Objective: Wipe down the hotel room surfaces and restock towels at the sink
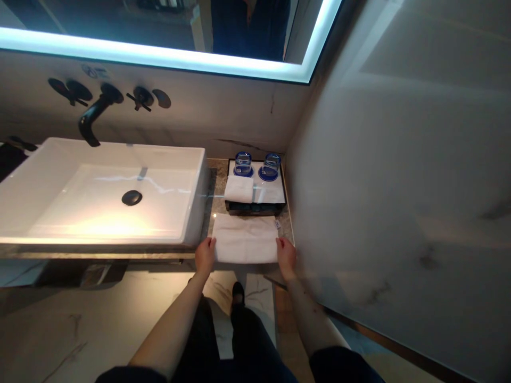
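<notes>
A folded white towel (245, 239) lies along the front edge of the counter, with a small tag at its far right corner. My left hand (205, 255) pinches its left edge, and my right hand (286, 256) pinches its right edge. Just behind the towel is a tray (271, 196) with a white top and dark sides. On it rest a smaller folded white cloth (239, 189) and two blue-tinted glasses, the left glass (243, 164) and the right glass (271, 167), each on a blue round base.
A white rectangular sink (194, 197) stands left of the towel, below a black wall faucet (93, 117) with handles. A lit mirror (167, 56) hangs above. The marble wall (379, 186) rises close on the right. A dark object (10, 159) sits at the far left.
</notes>
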`<state>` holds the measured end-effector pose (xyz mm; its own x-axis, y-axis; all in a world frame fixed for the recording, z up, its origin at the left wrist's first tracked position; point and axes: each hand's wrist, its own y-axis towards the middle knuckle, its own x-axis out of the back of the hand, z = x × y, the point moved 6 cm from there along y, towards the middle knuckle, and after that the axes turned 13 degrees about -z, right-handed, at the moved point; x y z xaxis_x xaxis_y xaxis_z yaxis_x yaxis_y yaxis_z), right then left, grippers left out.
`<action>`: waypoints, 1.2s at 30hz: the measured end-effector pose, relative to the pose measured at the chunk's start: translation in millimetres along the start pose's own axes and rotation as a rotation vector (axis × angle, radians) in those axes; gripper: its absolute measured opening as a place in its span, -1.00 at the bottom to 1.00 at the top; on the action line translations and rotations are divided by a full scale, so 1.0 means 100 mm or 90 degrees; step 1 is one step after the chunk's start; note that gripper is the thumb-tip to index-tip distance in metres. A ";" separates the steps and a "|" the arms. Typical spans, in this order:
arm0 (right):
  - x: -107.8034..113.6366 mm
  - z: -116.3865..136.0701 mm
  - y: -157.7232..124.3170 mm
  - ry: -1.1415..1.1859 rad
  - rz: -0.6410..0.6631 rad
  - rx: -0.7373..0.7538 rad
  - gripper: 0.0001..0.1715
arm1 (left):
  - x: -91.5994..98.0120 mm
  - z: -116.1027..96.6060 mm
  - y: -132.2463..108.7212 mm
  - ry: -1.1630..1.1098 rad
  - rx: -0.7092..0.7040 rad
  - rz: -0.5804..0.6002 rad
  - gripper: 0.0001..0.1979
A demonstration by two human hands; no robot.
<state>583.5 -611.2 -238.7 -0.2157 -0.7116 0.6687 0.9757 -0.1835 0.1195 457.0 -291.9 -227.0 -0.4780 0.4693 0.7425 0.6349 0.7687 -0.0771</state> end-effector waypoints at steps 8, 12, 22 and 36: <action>0.08 0.23 -0.39 -0.020 0.037 0.430 -0.54 | -0.01 -0.21 -0.38 0.084 -0.451 0.017 -0.35; 0.07 0.02 -0.55 -0.073 0.149 0.521 -0.32 | -0.10 0.10 -0.43 0.184 -0.559 0.148 -0.25; 0.15 -0.06 -0.29 0.079 -0.037 0.092 -0.56 | 0.18 0.16 -0.16 0.000 -0.094 0.016 -0.65; -0.07 0.21 0.08 0.008 0.079 -0.037 -0.66 | -0.38 -0.42 -0.49 0.069 -0.458 0.077 -0.29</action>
<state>593.5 -593.3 -227.5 -0.0938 -0.7394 0.6667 0.9912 -0.1325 -0.0075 469.7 -365.5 -224.1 -0.3397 0.4585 0.8212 0.9386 0.2210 0.2649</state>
